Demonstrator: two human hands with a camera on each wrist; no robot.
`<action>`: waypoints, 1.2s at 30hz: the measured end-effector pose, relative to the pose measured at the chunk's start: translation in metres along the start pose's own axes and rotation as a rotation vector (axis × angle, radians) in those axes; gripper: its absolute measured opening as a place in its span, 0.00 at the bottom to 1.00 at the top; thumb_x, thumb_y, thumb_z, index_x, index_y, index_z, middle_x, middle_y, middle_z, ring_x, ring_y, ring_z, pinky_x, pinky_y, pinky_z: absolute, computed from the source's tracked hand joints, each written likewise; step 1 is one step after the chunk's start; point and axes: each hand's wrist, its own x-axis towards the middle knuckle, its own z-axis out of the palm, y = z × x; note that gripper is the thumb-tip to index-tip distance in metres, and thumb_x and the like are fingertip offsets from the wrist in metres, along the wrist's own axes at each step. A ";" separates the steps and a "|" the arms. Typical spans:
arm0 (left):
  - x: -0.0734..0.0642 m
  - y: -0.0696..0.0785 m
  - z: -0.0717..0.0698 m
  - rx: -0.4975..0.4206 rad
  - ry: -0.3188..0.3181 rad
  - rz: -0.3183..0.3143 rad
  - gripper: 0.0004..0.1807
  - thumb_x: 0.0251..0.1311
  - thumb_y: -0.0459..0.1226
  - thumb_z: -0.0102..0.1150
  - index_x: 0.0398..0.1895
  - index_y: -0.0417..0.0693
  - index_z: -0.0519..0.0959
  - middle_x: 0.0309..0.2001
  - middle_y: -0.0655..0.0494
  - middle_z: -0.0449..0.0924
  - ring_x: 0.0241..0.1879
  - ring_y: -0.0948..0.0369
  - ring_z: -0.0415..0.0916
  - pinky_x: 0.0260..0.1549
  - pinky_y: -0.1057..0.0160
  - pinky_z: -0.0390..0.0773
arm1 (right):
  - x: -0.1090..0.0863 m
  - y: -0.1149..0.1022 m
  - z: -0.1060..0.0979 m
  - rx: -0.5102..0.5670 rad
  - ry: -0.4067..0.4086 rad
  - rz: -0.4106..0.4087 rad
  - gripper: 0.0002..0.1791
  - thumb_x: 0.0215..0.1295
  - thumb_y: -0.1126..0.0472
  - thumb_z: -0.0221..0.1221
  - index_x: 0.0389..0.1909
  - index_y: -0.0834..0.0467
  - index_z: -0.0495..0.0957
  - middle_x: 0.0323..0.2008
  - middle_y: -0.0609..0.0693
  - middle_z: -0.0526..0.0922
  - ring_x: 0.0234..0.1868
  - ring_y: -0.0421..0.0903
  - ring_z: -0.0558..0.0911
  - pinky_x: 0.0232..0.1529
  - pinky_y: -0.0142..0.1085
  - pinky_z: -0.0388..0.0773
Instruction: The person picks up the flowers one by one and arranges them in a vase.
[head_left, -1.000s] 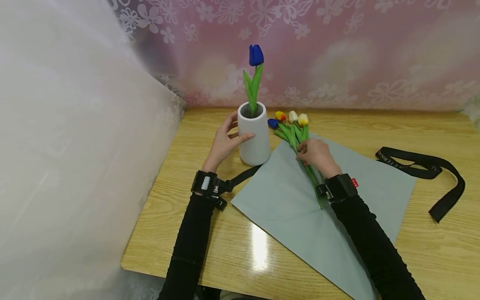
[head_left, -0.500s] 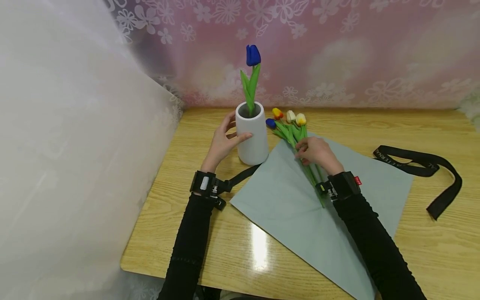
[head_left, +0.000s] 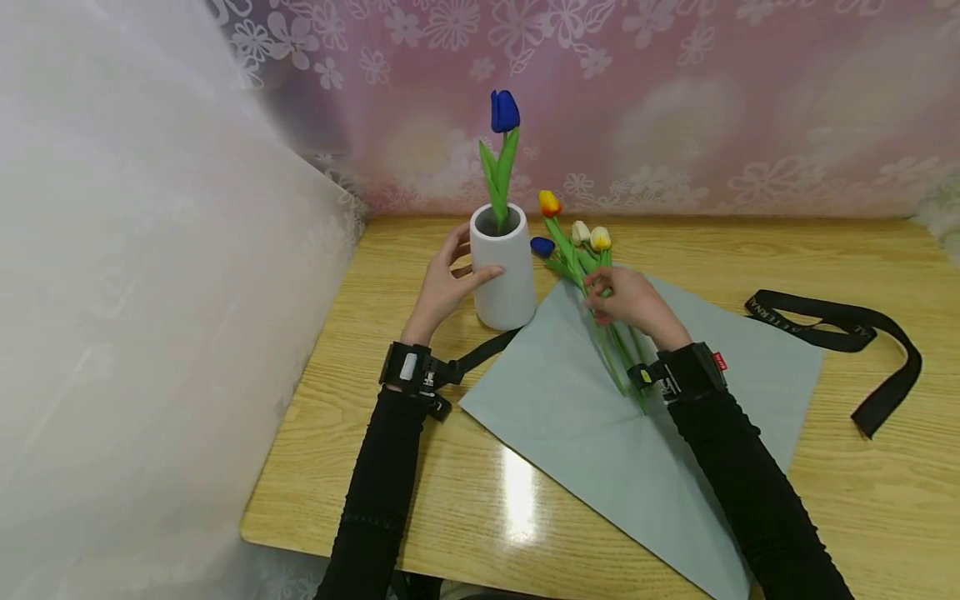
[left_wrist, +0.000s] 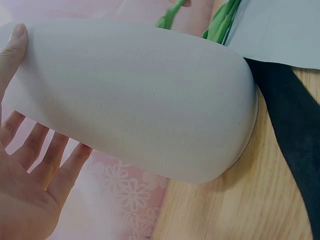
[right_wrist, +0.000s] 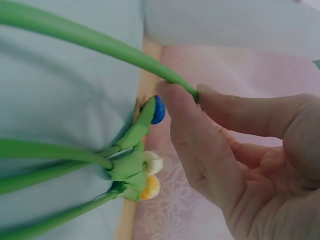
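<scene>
My left hand [head_left: 442, 292] holds the side of a white vase [head_left: 506, 287], thumb across its front and fingers behind it. One blue tulip [head_left: 505, 112] stands upright in the vase. My right hand [head_left: 633, 302] pinches the stem of a red-and-yellow tulip [head_left: 550, 204] between thumb and fingertips; in the right wrist view that green stem [right_wrist: 100, 42] rises apart from the others. Below it lie another blue tulip [head_left: 542, 247], a white tulip [head_left: 581, 232] and a pale yellow tulip [head_left: 600, 238], their stems on the grey-green paper sheet [head_left: 555, 417].
A black printed ribbon [head_left: 888, 333] extends from the sheet's right side, and another black ribbon [head_left: 487, 354] lies by the vase's base. The wooden table [head_left: 337, 467] meets a pink floral curtain [head_left: 675, 108] behind and white fabric [head_left: 135, 292] at left.
My right hand has drawn the red-and-yellow tulip up and away from the bunch; its bloom now stands higher than the others. The left hand keeps its hold on the vase.
</scene>
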 end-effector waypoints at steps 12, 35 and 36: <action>0.000 -0.002 0.001 0.016 0.007 0.008 0.39 0.61 0.41 0.72 0.74 0.60 0.66 0.69 0.58 0.70 0.66 0.56 0.69 0.62 0.49 0.76 | -0.013 -0.013 0.000 0.048 0.078 -0.068 0.23 0.76 0.67 0.54 0.69 0.65 0.65 0.54 0.66 0.75 0.46 0.59 0.82 0.47 0.49 0.85; -0.001 -0.001 0.000 0.005 0.007 0.041 0.39 0.60 0.41 0.73 0.74 0.58 0.66 0.68 0.57 0.70 0.65 0.53 0.69 0.61 0.48 0.76 | -0.023 -0.031 0.000 0.069 0.331 -0.184 0.20 0.74 0.65 0.58 0.63 0.64 0.70 0.50 0.65 0.78 0.41 0.58 0.83 0.33 0.34 0.86; -0.001 -0.001 0.000 0.006 0.008 0.040 0.39 0.60 0.41 0.73 0.74 0.58 0.66 0.68 0.57 0.70 0.65 0.53 0.69 0.61 0.49 0.76 | -0.023 -0.031 0.000 0.076 0.336 -0.187 0.20 0.74 0.65 0.58 0.64 0.64 0.70 0.50 0.65 0.78 0.41 0.58 0.83 0.33 0.34 0.86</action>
